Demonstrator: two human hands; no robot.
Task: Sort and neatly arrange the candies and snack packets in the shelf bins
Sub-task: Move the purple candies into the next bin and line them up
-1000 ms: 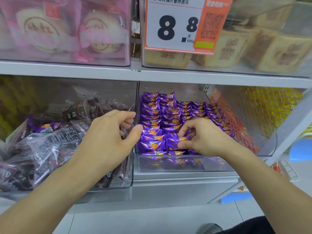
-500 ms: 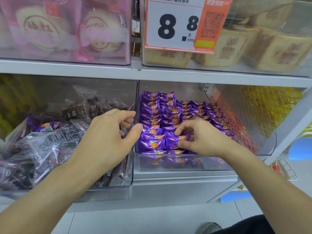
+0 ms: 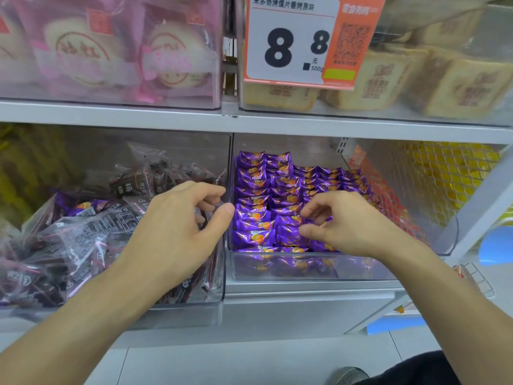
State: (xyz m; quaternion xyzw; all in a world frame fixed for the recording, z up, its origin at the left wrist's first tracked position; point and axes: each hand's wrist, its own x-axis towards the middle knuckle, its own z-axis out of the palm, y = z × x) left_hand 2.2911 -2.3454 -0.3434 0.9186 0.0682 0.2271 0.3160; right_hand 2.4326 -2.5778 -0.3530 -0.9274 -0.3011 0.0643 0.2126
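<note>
**Two hands at the purple candy bin**

The shiny purple candy packets with orange pictures (image 3: 266, 195) lie in tidy rows inside the clear plastic bin in the middle of the lower shelf (image 3: 305, 269). They fill it from front to back.

The right hand (image 3: 341, 223) is over the front rows of this bin. Its fingers are bent, and the thumb and fingertips pinch one small purple packet (image 3: 323, 222) near the front.

The left hand (image 3: 177, 232) is over the clear plastic bin on the left (image 3: 216, 298). This bin is full of see-through packets with dark snacks inside (image 3: 69, 240), all in a messy heap. A few purple packets (image 3: 88, 205) are mixed in on top of the heap. The left fingers are curled and the thumb sticks out toward the wall between the two bins. I cannot tell if this hand holds anything.

On the shelf above sit pink wrapped round cakes (image 3: 83, 51) and tan square cakes (image 3: 458, 84). A white and orange price tag reading 8.8 (image 3: 294, 43) hangs in front of the tan ones.
</note>
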